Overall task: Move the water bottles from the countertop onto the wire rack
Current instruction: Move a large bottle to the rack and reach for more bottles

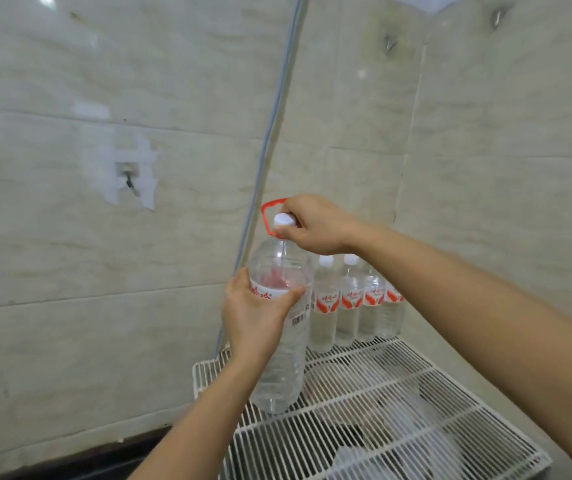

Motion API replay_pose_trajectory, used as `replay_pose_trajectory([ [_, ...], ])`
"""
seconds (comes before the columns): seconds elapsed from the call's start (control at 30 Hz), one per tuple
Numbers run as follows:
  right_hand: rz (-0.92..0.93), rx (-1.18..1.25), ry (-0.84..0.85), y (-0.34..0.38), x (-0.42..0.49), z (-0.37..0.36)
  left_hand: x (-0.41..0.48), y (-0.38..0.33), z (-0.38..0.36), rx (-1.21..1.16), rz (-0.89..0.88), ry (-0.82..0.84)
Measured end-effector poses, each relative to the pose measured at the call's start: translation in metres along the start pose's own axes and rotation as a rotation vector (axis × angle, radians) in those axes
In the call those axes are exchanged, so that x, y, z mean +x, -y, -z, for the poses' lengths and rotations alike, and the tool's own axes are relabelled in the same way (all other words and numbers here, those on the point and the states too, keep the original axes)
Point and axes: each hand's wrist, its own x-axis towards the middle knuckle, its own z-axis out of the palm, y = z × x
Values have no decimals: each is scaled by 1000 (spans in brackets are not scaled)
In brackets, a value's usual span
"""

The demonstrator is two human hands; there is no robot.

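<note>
Pale marbled tiled wall (52, 306). A small hook (127, 181) sat in a white taped patch (146, 157). A grey cable (271, 126) ran down beside the corner. Two metal pegs (389, 43) sat upper right.

Large water bottle (279, 358): clear plastic.
Cap (283, 220), beside the fingers of the right hand (315, 225): white.
Carry handle (266, 211), gripped by those fingers: red.
Label (299, 311), under the thumb of the left hand (253, 320): white, red lettering, black barcode.
Small bottles (346, 306): clear, white caps, white labels with red-orange shapes.
Wire rack (381, 393): white parallel bars.
Wall tiles (69, 271): pale beige, faint veining.
</note>
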Motion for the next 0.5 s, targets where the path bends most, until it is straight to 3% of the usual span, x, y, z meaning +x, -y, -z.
replay_pose_trajectory([
  [0.27, 98, 14, 22, -68, 50, -31, 34, 24, -69, 48, 10, -168],
  [0.5, 115, 97, 33, -107, 73, -46, 45, 33, -101, 126, 6, -185],
])
